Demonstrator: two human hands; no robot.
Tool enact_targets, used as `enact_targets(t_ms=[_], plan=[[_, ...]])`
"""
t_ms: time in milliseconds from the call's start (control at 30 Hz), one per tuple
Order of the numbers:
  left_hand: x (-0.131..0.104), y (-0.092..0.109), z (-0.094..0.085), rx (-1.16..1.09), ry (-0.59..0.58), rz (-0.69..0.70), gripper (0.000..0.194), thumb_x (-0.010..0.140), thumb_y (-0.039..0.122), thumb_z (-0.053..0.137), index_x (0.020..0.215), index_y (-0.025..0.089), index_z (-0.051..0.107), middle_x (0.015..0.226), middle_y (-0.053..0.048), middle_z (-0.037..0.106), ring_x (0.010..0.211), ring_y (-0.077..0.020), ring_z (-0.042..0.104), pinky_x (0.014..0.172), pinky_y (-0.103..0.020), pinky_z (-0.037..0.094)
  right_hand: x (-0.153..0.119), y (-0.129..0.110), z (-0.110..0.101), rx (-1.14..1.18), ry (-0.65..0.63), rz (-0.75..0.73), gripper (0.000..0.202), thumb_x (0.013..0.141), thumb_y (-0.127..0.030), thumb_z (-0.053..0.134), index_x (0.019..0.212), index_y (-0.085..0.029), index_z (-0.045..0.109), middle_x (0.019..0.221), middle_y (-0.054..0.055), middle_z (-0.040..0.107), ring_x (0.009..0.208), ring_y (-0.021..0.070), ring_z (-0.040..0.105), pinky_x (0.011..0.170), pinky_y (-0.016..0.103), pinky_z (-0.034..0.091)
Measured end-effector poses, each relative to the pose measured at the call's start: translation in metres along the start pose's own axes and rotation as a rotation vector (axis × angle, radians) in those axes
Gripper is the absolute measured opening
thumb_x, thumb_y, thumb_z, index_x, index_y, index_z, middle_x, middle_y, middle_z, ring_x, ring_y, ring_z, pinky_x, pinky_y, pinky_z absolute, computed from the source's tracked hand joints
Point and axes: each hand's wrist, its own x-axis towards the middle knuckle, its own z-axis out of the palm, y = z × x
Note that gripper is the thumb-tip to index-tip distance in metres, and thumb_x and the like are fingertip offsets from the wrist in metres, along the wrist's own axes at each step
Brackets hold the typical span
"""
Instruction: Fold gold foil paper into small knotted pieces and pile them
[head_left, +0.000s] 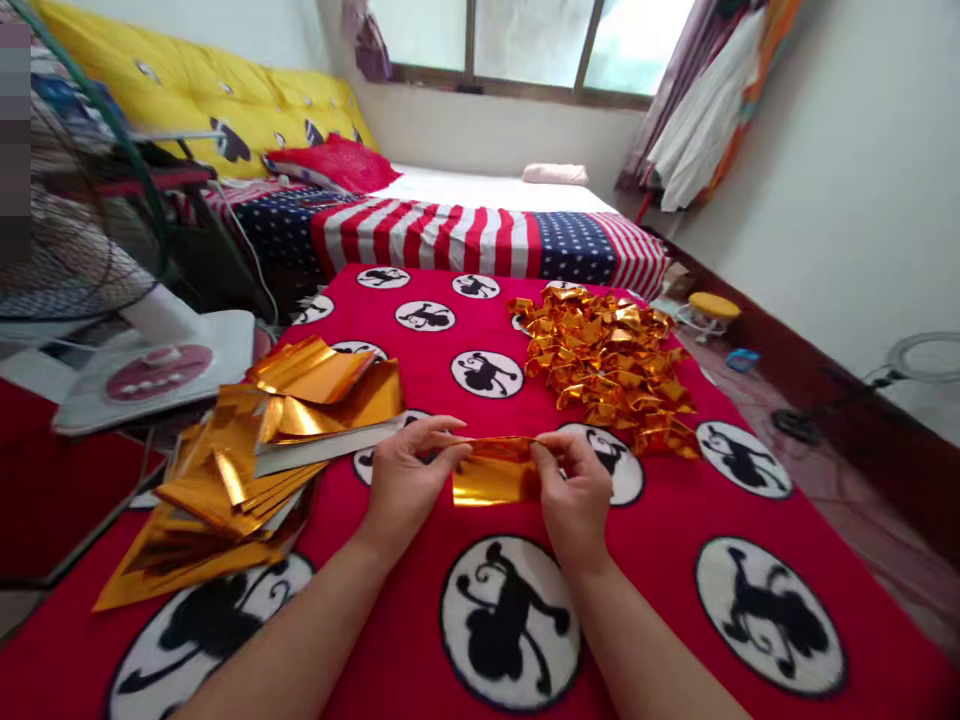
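A sheet of shiny gold foil paper (495, 485) is stretched between my two hands, with its upper edge folded over. My left hand (416, 475) pinches the left end of that edge between thumb and fingers. At the other end, my right hand (576, 485) grips the fold in the same way. To the left lies a loose stack of flat gold foil sheets (225, 480), some showing a pale underside. A heap of folded gold foil pieces (607, 360) spreads over the cloth beyond my right hand.
Beneath everything is a red tablecloth (375, 650) with round black-and-white figures. A white fan base (172, 370) stands at the left edge. Behind the table is a bed (465, 235) with a striped cover. A yellow stool (712, 305) is on the floor at right.
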Motion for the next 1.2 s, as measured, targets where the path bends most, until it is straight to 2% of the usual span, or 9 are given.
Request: enact_targets(t_ms=[233, 367, 467, 600, 700, 867, 1033, 1200], plan=[[0.004, -0.007, 0.001, 0.051, -0.027, -0.041, 0.024, 0.07, 0.029, 0.075, 0.09, 0.019, 0.069, 0.071, -0.001, 0.074, 0.067, -0.0157, 0.069, 0.061, -0.021, 0.048, 0.001, 0.001, 0.0, 0.102, -0.064, 0.153, 0.017, 0.083, -0.033, 0.063, 0.075, -0.018, 0.061, 0.066, -0.002, 0.06, 0.061, 0.0121, 0.054, 0.059, 0.024, 0.042], [0.005, -0.009, 0.002, -0.037, -0.13, -0.163, 0.029, 0.069, 0.032, 0.074, 0.092, 0.018, 0.064, 0.063, 0.0, 0.072, 0.061, -0.0165, 0.068, 0.059, -0.023, 0.048, 0.004, 0.005, -0.001, -0.043, -0.084, 0.165, 0.02, 0.081, -0.036, 0.062, 0.074, -0.018, 0.062, 0.067, -0.001, 0.062, 0.062, 0.0141, 0.056, 0.059, 0.025, 0.042], [0.005, -0.01, 0.002, 0.053, -0.144, -0.193, 0.024, 0.069, 0.029, 0.072, 0.087, 0.018, 0.062, 0.06, 0.0, 0.07, 0.058, -0.0169, 0.067, 0.056, -0.022, 0.047, 0.006, 0.004, -0.003, -0.261, -0.139, 0.143, 0.018, 0.082, -0.035, 0.06, 0.073, -0.02, 0.064, 0.066, -0.001, 0.064, 0.061, 0.0147, 0.057, 0.06, 0.026, 0.039], [0.003, -0.009, 0.002, 0.298, -0.115, -0.089, 0.006, 0.071, 0.021, 0.067, 0.073, 0.019, 0.063, 0.061, 0.002, 0.069, 0.058, -0.0143, 0.066, 0.055, -0.021, 0.044, 0.007, -0.002, -0.002, -0.56, -0.198, 0.095, 0.013, 0.081, -0.03, 0.058, 0.073, -0.023, 0.066, 0.068, -0.003, 0.067, 0.062, 0.0144, 0.058, 0.059, 0.026, 0.034], [0.0, -0.008, 0.002, 0.423, -0.12, -0.013, 0.005, 0.072, 0.018, 0.065, 0.067, 0.019, 0.063, 0.06, 0.003, 0.065, 0.056, -0.0115, 0.062, 0.054, -0.021, 0.041, 0.008, -0.004, 0.0, -0.682, -0.226, 0.059, 0.013, 0.082, -0.027, 0.057, 0.073, -0.024, 0.066, 0.069, -0.003, 0.068, 0.06, 0.0135, 0.057, 0.058, 0.026, 0.031], [-0.002, -0.005, 0.005, 0.531, -0.129, 0.042, 0.01, 0.073, 0.012, 0.061, 0.067, 0.019, 0.066, 0.06, 0.003, 0.064, 0.056, -0.0105, 0.057, 0.057, -0.022, 0.039, 0.007, -0.005, 0.003, -0.765, -0.256, 0.026, 0.012, 0.081, -0.025, 0.056, 0.073, -0.025, 0.066, 0.07, -0.003, 0.069, 0.064, 0.0137, 0.059, 0.058, 0.026, 0.029], [-0.004, -0.007, 0.006, 0.545, -0.136, 0.1, 0.016, 0.074, 0.008, 0.059, 0.071, 0.019, 0.07, 0.066, 0.001, 0.064, 0.061, -0.0112, 0.057, 0.062, -0.023, 0.041, 0.007, -0.009, 0.004, -0.815, -0.284, 0.022, 0.013, 0.081, -0.024, 0.056, 0.072, -0.025, 0.064, 0.07, -0.003, 0.068, 0.066, 0.0149, 0.059, 0.057, 0.026, 0.027], [-0.002, -0.012, 0.003, 0.612, -0.118, 0.087, 0.014, 0.077, 0.016, 0.062, 0.077, 0.023, 0.075, 0.084, -0.002, 0.063, 0.073, -0.0142, 0.059, 0.069, -0.026, 0.044, 0.009, -0.009, 0.005, -0.824, -0.301, 0.061, 0.008, 0.081, -0.024, 0.057, 0.076, -0.024, 0.063, 0.068, -0.003, 0.066, 0.064, 0.0151, 0.059, 0.056, 0.025, 0.026]])
